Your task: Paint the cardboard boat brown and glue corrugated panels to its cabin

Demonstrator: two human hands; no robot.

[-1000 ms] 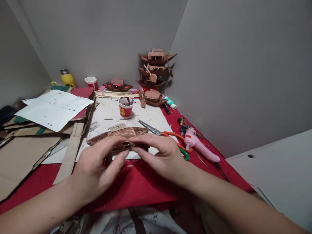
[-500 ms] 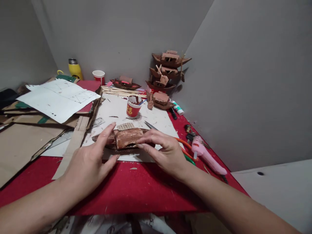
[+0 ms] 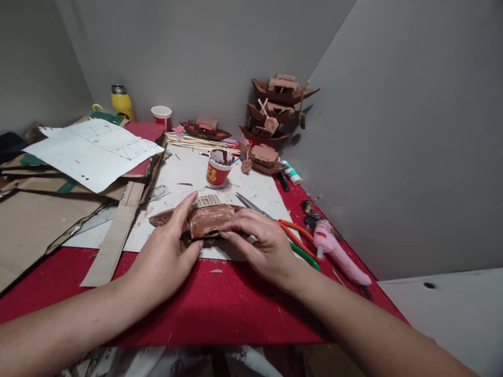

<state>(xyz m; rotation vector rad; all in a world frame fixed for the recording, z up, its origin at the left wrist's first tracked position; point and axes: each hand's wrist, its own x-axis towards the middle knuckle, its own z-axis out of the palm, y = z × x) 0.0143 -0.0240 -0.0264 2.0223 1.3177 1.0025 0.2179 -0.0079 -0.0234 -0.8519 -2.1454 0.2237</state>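
Head view: I observe one model boat (image 3: 208, 227) lying lengthwise across the near edge of the white board (image 3: 184, 168), which rests on the red surface (image 3: 236, 309). The boat carries a curved brown roof (image 3: 212, 214) amidships. A ridged cardboard piece (image 3: 207, 201) is located just behind the roof, on its far side.

Hand status is as follows. Left hand (image 3: 163, 251): thumb and index finger spread apart, straddling the left end of the roof; I cannot tell how firmly they press. Right hand (image 3: 265, 242): thumb and index fingertips pinching the near right edge of the roof.

Adjacent items: I locate the scissors (image 3: 253, 203) beyond the right hand, blades pointing away to the left, and the pink glue gun (image 3: 340, 256) to the right of their handles. A red and white paper cup (image 3: 218, 176), brown-stained inside, stands on the board behind the boat. Stacked model boats (image 3: 283, 94) occupy the far right corner. To the left, a cardboard strip (image 3: 116, 233) overlaps the board edge, and a sheet of paper (image 3: 94, 152) with drawn lines lies on piled cardboard (image 3: 43, 214)
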